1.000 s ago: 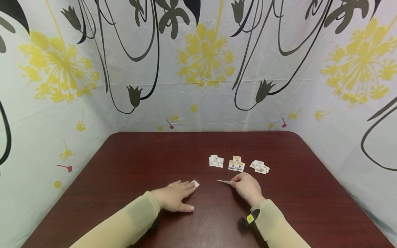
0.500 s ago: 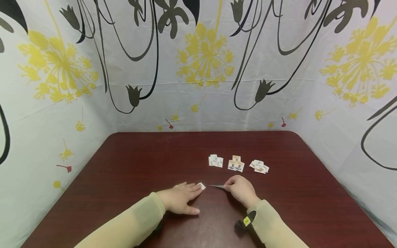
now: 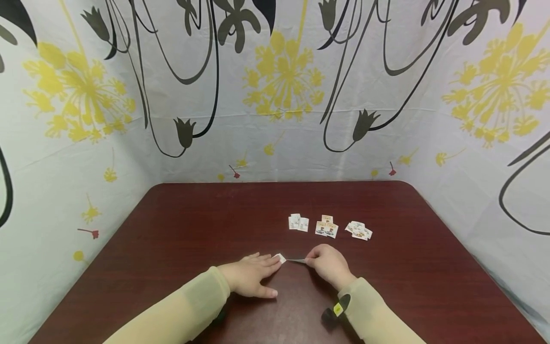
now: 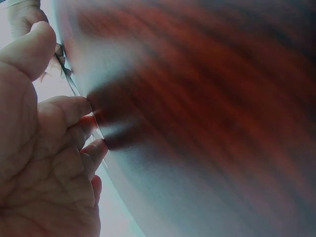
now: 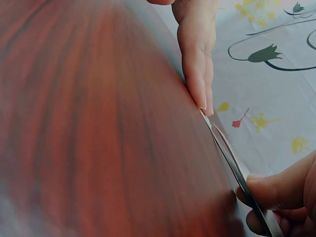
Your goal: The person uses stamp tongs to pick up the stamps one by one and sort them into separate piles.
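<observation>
My left hand (image 3: 250, 276) lies on the table with its fingers extended, and its fingertips rest on a small white card (image 3: 281, 258). Most of that card is hidden under the fingers. My right hand (image 3: 330, 264) pinches slim metal tweezers (image 3: 296, 261) between thumb and fingers. The tweezers (image 5: 236, 170) point left, their tips at the card's right edge; whether they grip the card is too small to tell. In the left wrist view, the straight fingers (image 4: 66, 108) press down at the table surface.
Farther back on the dark red table (image 3: 206, 215) lie three groups of small printed cards: a left group (image 3: 298, 223), a middle group (image 3: 326, 227) and a right group (image 3: 359, 231). Patterned cloth (image 3: 275, 157) surrounds the table's back and sides.
My right hand has moved left and slightly nearer, bringing the tweezers to the card. The left hand has slid a little right with the card, then stayed nearly still.
</observation>
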`<action>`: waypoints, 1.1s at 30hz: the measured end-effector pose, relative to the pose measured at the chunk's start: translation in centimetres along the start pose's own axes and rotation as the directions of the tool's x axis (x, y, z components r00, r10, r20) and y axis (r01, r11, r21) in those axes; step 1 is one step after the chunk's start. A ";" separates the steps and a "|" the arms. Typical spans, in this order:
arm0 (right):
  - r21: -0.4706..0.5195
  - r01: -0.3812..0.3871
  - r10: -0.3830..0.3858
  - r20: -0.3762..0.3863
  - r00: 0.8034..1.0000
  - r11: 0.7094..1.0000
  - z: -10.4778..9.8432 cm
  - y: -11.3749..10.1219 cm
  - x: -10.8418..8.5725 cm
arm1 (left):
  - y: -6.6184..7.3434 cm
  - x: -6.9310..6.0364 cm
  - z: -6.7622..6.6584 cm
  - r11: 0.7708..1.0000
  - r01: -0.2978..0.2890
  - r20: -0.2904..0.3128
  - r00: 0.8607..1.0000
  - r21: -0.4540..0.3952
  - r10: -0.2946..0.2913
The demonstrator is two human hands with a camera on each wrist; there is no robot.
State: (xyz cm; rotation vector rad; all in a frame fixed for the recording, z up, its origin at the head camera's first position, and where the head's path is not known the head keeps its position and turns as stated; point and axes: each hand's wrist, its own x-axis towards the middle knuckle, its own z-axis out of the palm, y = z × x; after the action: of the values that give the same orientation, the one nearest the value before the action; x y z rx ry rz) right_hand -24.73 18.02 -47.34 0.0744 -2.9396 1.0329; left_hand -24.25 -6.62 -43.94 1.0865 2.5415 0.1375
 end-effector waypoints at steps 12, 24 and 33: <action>-0.005 -0.006 0.006 -0.011 1.000 1.000 0.3 -0.1 -0.2 | 0.1 0.0 -0.1 1.000 -0.002 0.000 1.000 -0.008 0.002; -0.024 0.004 -0.004 -0.006 1.000 1.000 0.4 0.0 0.0 | 0.2 -0.2 0.3 0.996 0.017 -0.070 0.997 0.089 -0.011; -0.032 -0.009 0.009 0.011 1.000 0.999 0.3 0.1 0.0 | 0.2 -0.2 0.2 0.995 0.012 -0.090 0.996 0.100 -0.003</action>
State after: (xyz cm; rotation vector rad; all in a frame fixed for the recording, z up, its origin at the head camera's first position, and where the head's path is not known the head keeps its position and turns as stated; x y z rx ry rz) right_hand -24.75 17.93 -47.63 0.0670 -2.9683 0.9898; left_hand -23.96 -6.64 -44.08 1.1316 2.6577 0.0576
